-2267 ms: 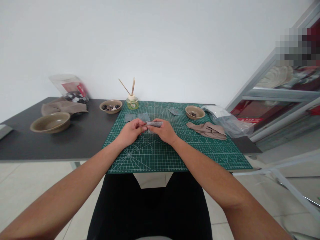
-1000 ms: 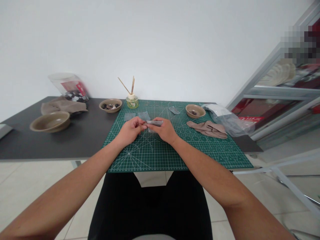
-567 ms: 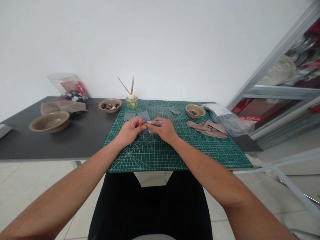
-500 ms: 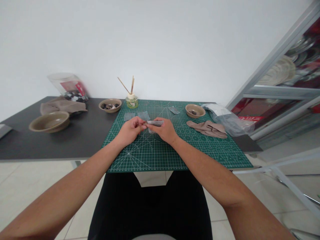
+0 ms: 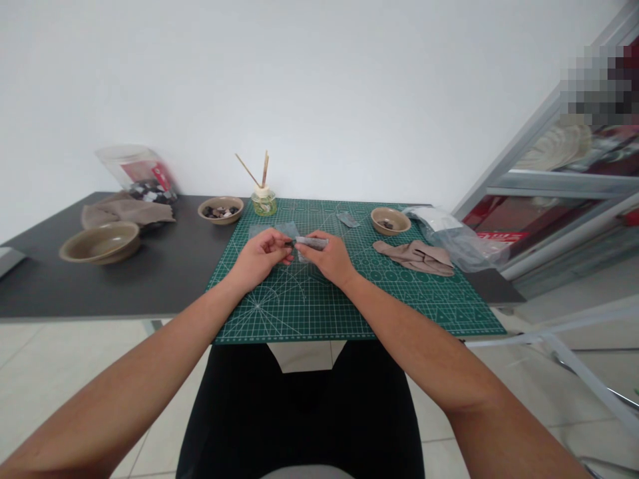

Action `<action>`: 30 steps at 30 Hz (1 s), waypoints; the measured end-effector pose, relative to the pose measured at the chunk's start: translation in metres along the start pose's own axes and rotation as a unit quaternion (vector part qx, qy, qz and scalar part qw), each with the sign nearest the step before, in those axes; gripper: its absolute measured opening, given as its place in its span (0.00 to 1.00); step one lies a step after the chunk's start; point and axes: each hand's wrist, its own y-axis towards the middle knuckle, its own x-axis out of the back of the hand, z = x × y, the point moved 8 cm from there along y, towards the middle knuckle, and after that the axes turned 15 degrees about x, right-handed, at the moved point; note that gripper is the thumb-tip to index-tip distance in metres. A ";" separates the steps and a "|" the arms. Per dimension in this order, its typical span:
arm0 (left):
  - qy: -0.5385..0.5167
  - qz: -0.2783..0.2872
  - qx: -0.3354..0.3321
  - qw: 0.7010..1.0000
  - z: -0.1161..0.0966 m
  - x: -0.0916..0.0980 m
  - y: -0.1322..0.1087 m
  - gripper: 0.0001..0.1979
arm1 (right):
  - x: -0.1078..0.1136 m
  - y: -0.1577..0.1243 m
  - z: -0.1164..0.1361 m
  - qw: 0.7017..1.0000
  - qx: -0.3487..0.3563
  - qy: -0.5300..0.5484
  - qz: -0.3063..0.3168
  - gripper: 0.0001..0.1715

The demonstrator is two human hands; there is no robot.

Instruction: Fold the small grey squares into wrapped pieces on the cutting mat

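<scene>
Over the green cutting mat [image 5: 349, 306], my two hands meet near its middle. My left hand [image 5: 260, 256] pinches a small dark piece [image 5: 289, 243], possibly a pebble, between thumb and fingertips. My right hand [image 5: 329, 258] is closed on a small grey speckled packet [image 5: 317, 242], flat and folded-looking, whose left end almost touches the dark piece. Behind my left hand lie thin, grey-blue translucent pieces [image 5: 287, 229], partly covered by it. A similar piece [image 5: 348, 219] rests farther back to the right.
A bowl of dark and light pebbles [image 5: 220, 211] and a reed diffuser [image 5: 264, 201] stand at the back. Right are a small bowl [image 5: 391, 221], a brown cloth [image 5: 417, 257] and a plastic bag [image 5: 459, 239]. Left are a large bowl [image 5: 100, 245], another cloth [image 5: 124, 210] and a clear jar [image 5: 132, 166].
The dark piece now shows between my left fingertips. The grey packet has tilted slightly in my right hand, and my left hand has shifted a little.
</scene>
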 end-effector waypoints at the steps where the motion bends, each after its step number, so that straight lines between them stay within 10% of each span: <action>1: -0.002 0.000 0.003 1.000 0.001 0.000 0.000 0.17 | -0.001 0.000 0.000 1.000 0.000 -0.001 0.003 0.15; 30: 0.075 -0.050 -0.005 0.996 0.001 0.007 0.001 0.14 | -0.006 0.000 0.002 0.999 0.010 0.004 0.033 0.11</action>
